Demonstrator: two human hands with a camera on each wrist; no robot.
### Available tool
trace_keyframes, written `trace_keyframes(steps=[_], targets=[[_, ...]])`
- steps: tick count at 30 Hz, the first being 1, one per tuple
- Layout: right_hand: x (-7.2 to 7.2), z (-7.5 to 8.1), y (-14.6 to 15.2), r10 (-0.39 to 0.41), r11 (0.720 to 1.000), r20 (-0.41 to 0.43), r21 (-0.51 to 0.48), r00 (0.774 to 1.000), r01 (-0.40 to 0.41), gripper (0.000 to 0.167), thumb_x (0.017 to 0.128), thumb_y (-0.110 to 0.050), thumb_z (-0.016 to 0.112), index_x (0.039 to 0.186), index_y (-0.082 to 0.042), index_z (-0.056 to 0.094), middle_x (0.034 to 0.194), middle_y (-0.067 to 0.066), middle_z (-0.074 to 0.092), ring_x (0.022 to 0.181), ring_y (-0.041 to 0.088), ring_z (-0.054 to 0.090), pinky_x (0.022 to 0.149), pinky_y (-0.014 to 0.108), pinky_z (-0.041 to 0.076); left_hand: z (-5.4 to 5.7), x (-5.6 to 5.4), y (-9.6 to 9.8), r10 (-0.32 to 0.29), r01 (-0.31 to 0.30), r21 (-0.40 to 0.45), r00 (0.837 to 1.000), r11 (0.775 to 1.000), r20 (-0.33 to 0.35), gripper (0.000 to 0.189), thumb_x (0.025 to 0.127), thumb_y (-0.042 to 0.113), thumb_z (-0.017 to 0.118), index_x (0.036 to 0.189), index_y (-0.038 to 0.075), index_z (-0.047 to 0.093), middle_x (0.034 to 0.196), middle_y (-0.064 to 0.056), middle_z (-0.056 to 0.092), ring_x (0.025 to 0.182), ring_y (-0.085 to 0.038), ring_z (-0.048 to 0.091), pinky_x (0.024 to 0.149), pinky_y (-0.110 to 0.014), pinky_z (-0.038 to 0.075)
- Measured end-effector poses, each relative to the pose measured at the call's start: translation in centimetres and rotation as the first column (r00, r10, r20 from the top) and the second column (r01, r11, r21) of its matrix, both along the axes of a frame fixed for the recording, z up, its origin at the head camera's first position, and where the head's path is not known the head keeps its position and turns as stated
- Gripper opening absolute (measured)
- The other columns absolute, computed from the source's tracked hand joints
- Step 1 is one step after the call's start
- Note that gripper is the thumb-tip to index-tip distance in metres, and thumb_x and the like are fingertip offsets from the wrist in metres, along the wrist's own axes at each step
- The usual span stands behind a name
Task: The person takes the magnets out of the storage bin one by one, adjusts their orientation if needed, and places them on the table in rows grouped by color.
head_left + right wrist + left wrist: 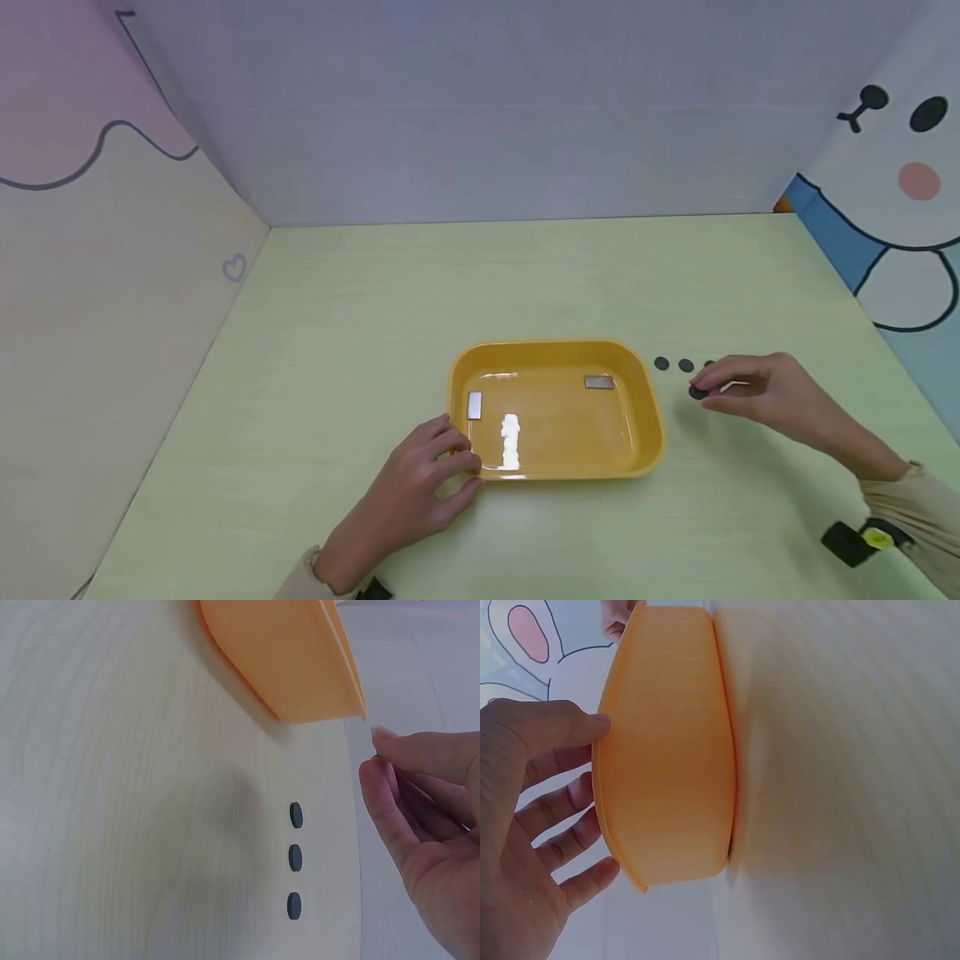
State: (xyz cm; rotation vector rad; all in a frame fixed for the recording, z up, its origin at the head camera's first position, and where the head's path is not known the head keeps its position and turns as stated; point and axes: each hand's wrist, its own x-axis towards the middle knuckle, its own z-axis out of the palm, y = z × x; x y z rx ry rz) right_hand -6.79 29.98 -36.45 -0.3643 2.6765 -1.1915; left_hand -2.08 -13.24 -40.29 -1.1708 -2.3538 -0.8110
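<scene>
Four dark discs are showing: three are lying in a short row on the pale table, just beyond the right end of the yellow tray, and one, the held disc, is hanging between thumb and fingertips of the right hand. That grip is looking nearly closed, a fingertip pinch with only the disc's thickness between; in the right wrist view the disc is mostly hiding behind the fingers. The hand is hovering above the table, near the row and apart from the tray. Left hand is holding the tray's near-left corner, thumb outside, fingers reaching over the rim, loosely bent rather than clenched. Inside the tray, two flat grey rectangles are lying well apart: an upright-set one along the left end, a crosswise one toward the far right. Step in hand, judging by posture: a single disc is being handled while the tray is being steadied. Next move is probably calling for an unbroken pinch, clearance over the row, and a firm left hand if anything is touching the tray.
</scene>
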Motion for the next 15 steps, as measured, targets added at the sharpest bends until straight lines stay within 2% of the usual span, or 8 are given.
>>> trace_keyframes(steps=[15], targets=[[0.1, -0.6, 2.6, -0.095, 0.991, 0.0, 0.097, 0.995, 0.094, 0.024, 0.08, -0.018, 0.075, 0.102, -0.008, 0.071, 0.098, 0.005, 0.069, 0.081, 0.002, 0.062, 0.066, 0.019, 0.054, 0.1, -0.1, 0.0, -0.011, 0.011, 0.004, 1.0, 1.0, -0.003, 0.014, 0.069, 0.011, 0.075, 0.076, 0.016, 0.064, 0.08, 0.005, 0.057, 0.082, -0.016, 0.051, 0.092, -0.04, 0.046]])
